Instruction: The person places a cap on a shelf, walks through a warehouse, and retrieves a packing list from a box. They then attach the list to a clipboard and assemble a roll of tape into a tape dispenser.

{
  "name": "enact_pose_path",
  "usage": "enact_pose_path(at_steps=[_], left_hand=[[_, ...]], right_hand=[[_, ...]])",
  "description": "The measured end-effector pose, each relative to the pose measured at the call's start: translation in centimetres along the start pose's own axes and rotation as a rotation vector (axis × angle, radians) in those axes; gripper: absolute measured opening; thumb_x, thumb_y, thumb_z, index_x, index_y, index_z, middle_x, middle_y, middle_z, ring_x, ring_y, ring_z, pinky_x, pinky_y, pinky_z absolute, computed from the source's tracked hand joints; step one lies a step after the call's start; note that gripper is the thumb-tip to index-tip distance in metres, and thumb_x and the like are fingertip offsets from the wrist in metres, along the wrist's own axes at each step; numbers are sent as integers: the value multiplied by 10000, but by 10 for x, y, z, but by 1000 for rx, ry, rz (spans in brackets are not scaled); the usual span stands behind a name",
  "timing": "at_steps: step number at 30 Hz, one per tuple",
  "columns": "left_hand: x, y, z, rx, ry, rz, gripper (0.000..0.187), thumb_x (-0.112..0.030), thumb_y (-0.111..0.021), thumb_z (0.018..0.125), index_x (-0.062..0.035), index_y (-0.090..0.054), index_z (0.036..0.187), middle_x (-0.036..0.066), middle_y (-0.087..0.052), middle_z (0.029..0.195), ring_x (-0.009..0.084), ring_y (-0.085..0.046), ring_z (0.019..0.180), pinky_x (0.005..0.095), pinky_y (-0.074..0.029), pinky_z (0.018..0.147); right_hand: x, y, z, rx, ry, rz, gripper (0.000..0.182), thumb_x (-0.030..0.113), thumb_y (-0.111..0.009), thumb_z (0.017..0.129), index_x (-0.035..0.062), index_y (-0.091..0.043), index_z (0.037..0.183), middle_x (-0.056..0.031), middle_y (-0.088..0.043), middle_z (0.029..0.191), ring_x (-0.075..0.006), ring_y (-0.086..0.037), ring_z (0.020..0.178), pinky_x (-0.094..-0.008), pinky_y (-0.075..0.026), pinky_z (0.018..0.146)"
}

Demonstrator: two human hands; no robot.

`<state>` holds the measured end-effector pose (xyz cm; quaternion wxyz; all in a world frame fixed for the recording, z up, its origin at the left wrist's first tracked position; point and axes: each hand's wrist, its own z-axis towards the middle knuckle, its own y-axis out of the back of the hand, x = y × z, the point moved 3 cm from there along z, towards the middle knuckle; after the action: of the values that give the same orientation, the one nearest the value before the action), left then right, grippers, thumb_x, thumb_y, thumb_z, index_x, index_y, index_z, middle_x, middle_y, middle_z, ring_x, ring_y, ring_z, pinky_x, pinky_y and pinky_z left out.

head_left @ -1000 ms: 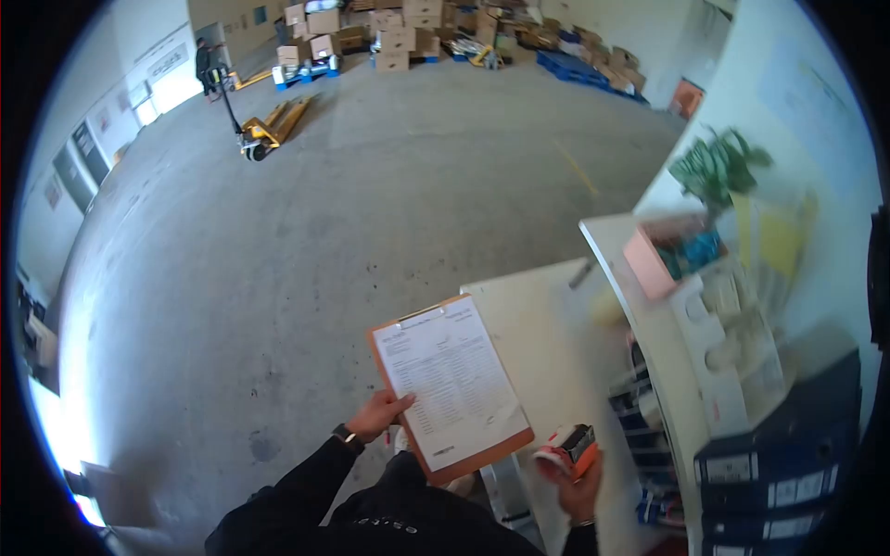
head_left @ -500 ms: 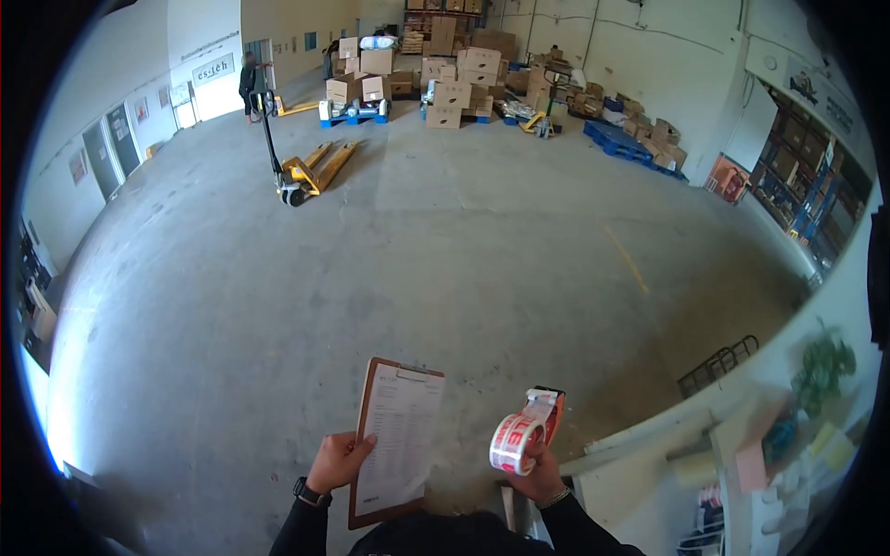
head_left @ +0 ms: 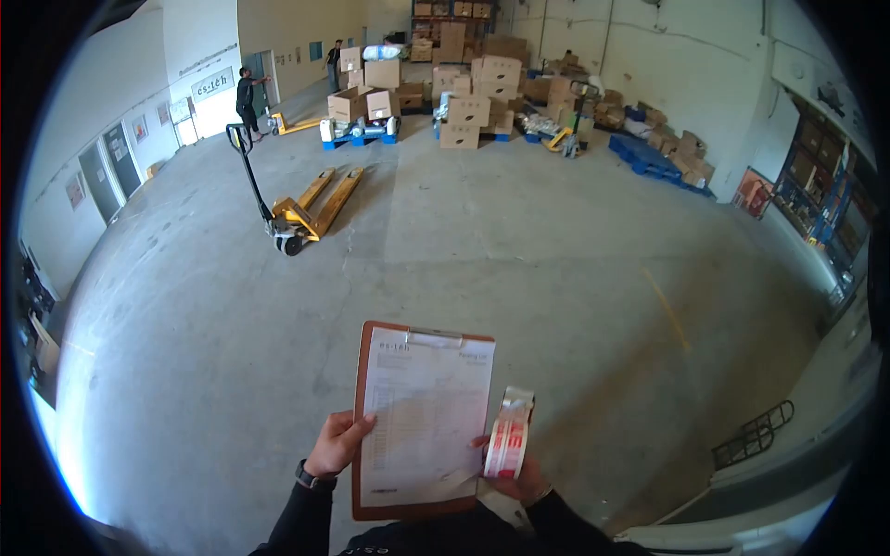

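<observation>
A brown clipboard (head_left: 423, 512) with a printed sheet (head_left: 426, 417) under its metal clip is held upright before me, face toward me. My left hand (head_left: 337, 447) grips its left edge, thumb lying over the paper and the other fingers behind the board. In my right hand (head_left: 519, 482) is a tape dispenser (head_left: 508, 435) loaded with a roll of white tape printed in red. The dispenser overlaps the lower right edge of the clipboard, and a fingertip of that hand shows at the sheet's edge.
On the concrete floor ahead stands a yellow pallet jack (head_left: 301, 215). Farther back, cardboard boxes (head_left: 466, 111) are stacked on blue pallets, with empty blue pallets (head_left: 646, 157) to their right. One person (head_left: 247, 97) stands by another jack; a second (head_left: 335, 67) is behind boxes. A black metal rack (head_left: 753, 434) is at lower right.
The clipboard has turned to face me more squarely and come closer to the tape dispenser. My right hand has moved left to the board's edge. The view has shifted forward across the floor.
</observation>
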<state>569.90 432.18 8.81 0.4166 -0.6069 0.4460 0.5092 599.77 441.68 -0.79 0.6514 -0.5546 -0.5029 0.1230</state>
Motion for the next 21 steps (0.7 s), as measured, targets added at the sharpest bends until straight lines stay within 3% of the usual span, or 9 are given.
enact_pose_path(at_steps=[2,5,9,10,13,14,15,17,21], left_hand=[[-19,10,31,-77,71,-106,354,-258,-511,1011,69,-641,1047,74,-681,945,102,-609,855,256,-482,761],[-25,33,101,-166,63,-227,373,-277,-477,1022,64,-627,1046,79,-677,965,107,-610,827,259,-483,749],[-28,61,199,-315,1,-372,392,-302,-452,1027,51,-622,1039,63,-664,921,94,-593,766,239,-463,704],[-28,71,229,-273,1,-393,367,-287,-464,1022,47,-613,1062,54,-656,916,84,-581,754,230,-452,686],[-42,101,334,-241,-27,-311,356,-284,-483,1015,42,-604,1088,61,-660,952,91,-598,792,238,-468,719],[-55,110,364,-232,-22,-316,356,-284,-483,1015,42,-604,1088,61,-660,952,91,-598,792,238,-468,719],[-53,106,355,-152,-57,-333,354,-287,-495,1010,40,-603,1092,63,-663,960,95,-605,813,240,-476,735],[-77,111,415,-43,-52,-345,352,-289,-508,1005,38,-602,1097,64,-665,968,98,-612,833,242,-485,751],[-94,135,542,-72,5,-452,357,-291,-515,1004,40,-598,1111,85,-666,995,104,-620,849,248,-497,755]], right_hand=[[30,-17,51,-40,17,-26,481,340,-473,955,20,-496,1313,-103,-594,1223,-185,-575,1067,-372,-420,977],[75,-21,137,18,97,-91,435,292,-453,975,56,-483,1339,-107,-573,1286,-213,-544,1178,-390,-403,1008],[114,-11,248,-38,-19,-53,524,187,-557,895,20,-417,1371,-98,-541,1316,-244,-504,1256,-431,-352,1110],[126,-20,276,-65,26,-144,508,259,-544,911,40,-439,1357,-92,-557,1285,-247,-521,1224,-458,-373,1077],[169,-29,362,-97,19,-149,574,260,-578,861,23,-418,1358,-113,-562,1261,-264,-541,1199,-464,-416,1043],[185,-34,386,-135,35,-157,600,241,-587,827,17,-412,1356,-130,-564,1248,-275,-563,1170,-453,-461,998],[177,-27,373,-134,52,-162,600,241,-587,827,17,-412,1356,-130,-564,1248,-275,-563,1170,-453,-461,998],[212,-29,407,-64,63,-86,597,151,-587,824,5,-390,1369,-139,-538,1295,-273,-549,1206,-438,-443,1040],[262,-22,482,-122,128,-109,582,141,-571,829,4,-396,1367,-136,-547,1287,-267,-557,1197,-430,-464,1021]])
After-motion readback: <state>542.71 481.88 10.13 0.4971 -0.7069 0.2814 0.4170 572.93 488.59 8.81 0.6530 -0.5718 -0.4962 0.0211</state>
